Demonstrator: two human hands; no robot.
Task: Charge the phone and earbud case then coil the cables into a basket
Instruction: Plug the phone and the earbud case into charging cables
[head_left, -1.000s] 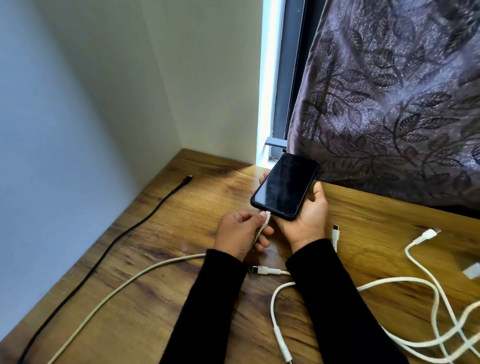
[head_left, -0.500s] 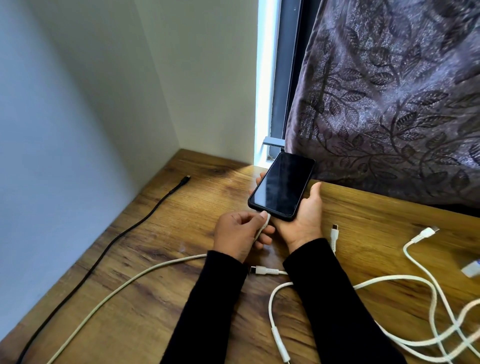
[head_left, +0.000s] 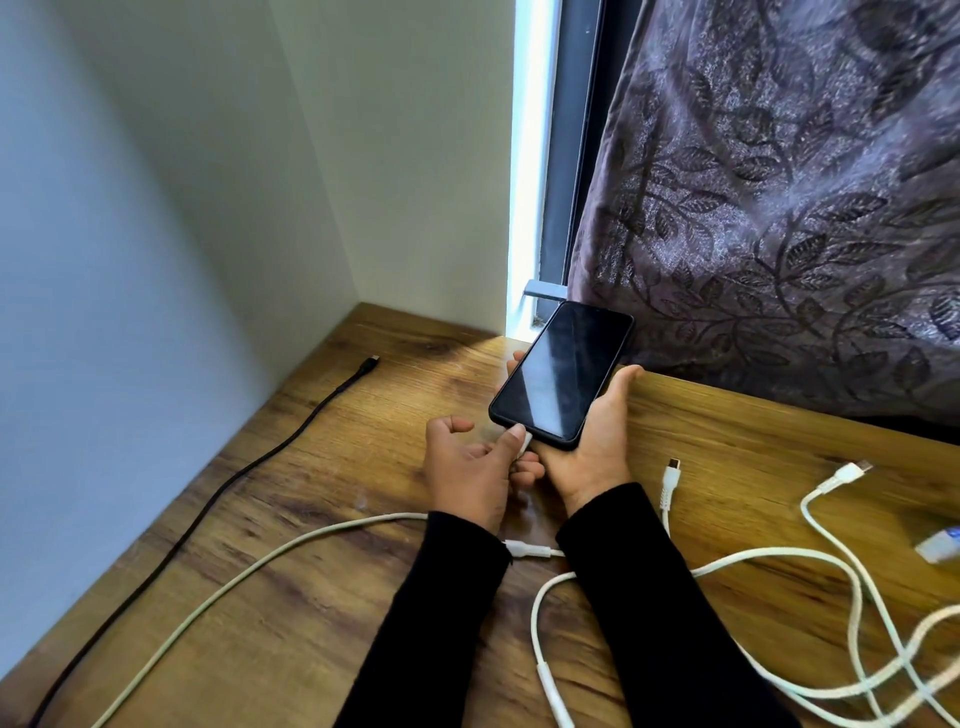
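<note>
Nearest, spare white cables (head_left: 852, 587) lying loose on wooden table (head_left: 311, 597), awaiting coiling. Left hand (head_left: 470, 470) pinching white plug (head_left: 525, 445) between thumb and fingers, pressing it toward bottom edge of phone (head_left: 562, 373); whether seated, cannot tell. Right hand (head_left: 592, 441) cupping phone from beneath, fingers curling round edges, likely bracing against push. Farther left, black cable (head_left: 208, 499) lying unused. Basket, earbud case not visible.
</note>
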